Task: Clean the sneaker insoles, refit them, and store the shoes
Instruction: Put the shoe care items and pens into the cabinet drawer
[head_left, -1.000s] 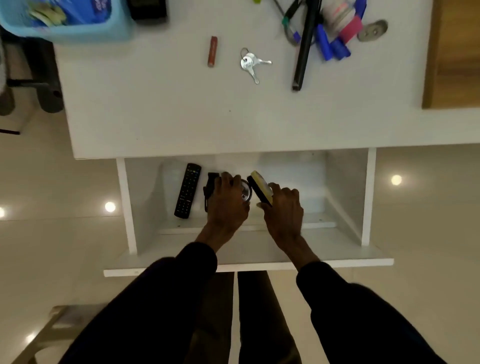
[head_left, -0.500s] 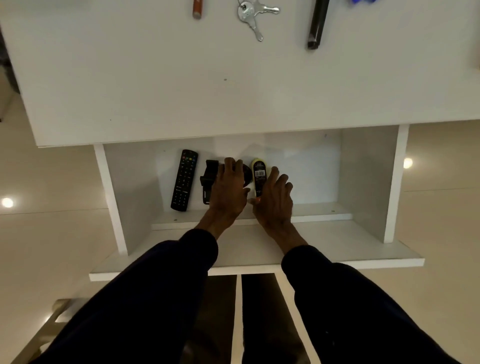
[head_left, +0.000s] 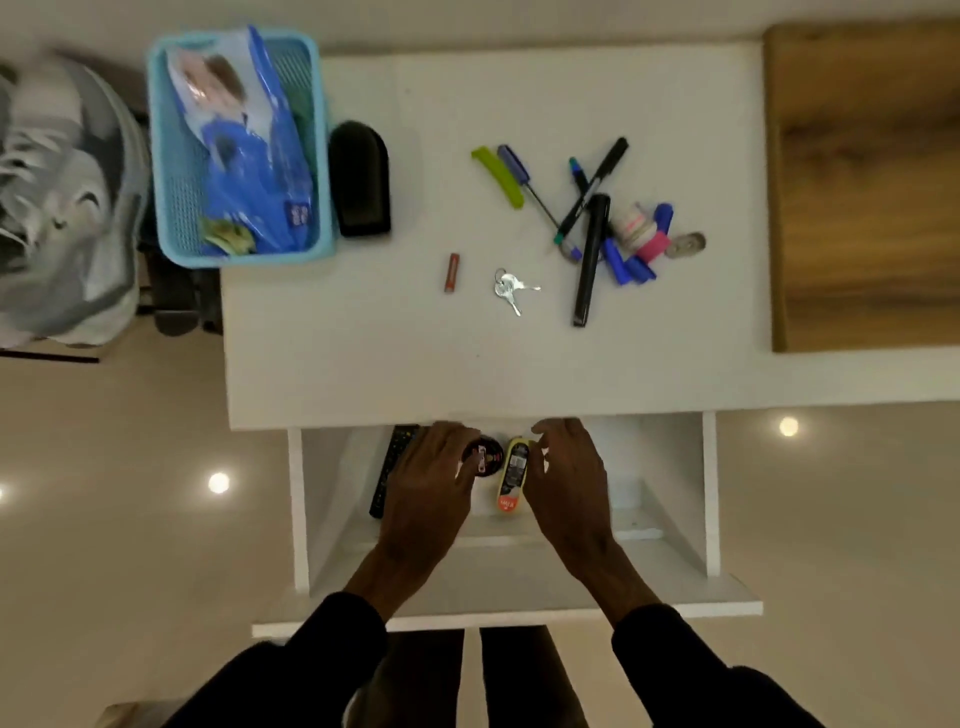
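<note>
Spreading across the shot, the white table (head_left: 363, 353); off its left edge a blurred grey sneaker (head_left: 62, 208), well apart from the hands, and a blue basket (head_left: 324, 156) on the table's corner. Below, in the shelf (head_left: 519, 592), the left hand (head_left: 426, 488) lies against a round black tin (head_left: 485, 457), grip impossible to tell; the right hand (head_left: 569, 488) is relaxed, holding nothing, just beside a yellow bottle (head_left: 514, 475).
</note>
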